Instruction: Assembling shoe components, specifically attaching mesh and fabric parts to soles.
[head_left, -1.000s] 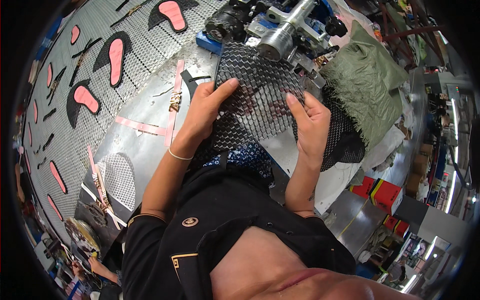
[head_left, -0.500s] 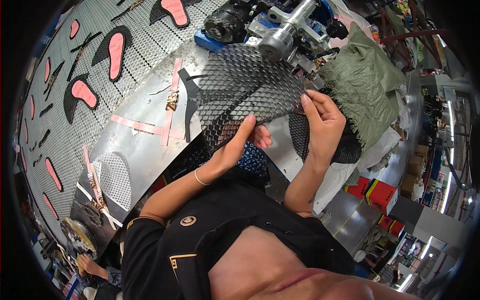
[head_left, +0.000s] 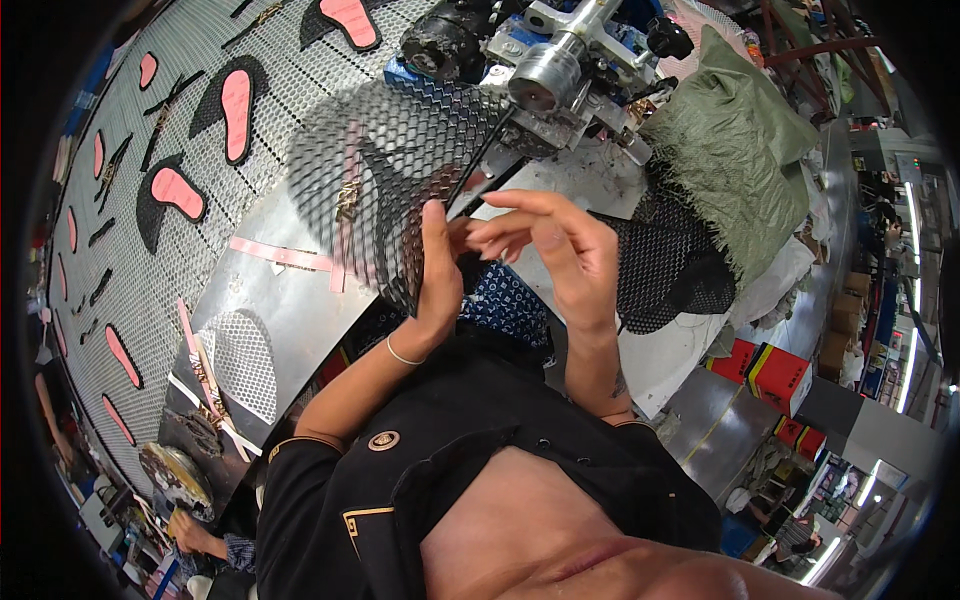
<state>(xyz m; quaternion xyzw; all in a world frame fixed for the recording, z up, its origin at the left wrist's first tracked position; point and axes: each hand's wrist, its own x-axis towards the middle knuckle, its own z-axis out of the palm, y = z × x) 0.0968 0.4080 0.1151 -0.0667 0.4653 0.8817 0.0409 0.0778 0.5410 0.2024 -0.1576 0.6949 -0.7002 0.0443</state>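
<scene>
A sheet of black mesh (head_left: 400, 130) hangs over the metal worktop, its upper right corner close to the machine's metal roller (head_left: 545, 75). My left hand (head_left: 438, 268) grips the sheet's near edge, the thumb pointing up along it; the fingers behind are partly hidden. My right hand (head_left: 565, 255) is raised just right of it, fingers stretched toward the left hand and apart, with nothing seen in them. Through the mesh, a pink strap with a metal ornament and a black cut piece show faintly on the worktop.
A mesh conveyor belt (head_left: 130, 240) at left carries pink insoles (head_left: 236, 115), dark pieces and straps. More black mesh (head_left: 665, 265) lies at right, beside a green woven sack (head_left: 745, 150). White mesh (head_left: 240, 355) rests near left. Red boxes (head_left: 778, 378) stand right; another person's hand (head_left: 195, 535) is lower left.
The black mesh has swung left and turned, now covering the pink strap. My right hand has let go of its right edge and moved left toward my left hand.
</scene>
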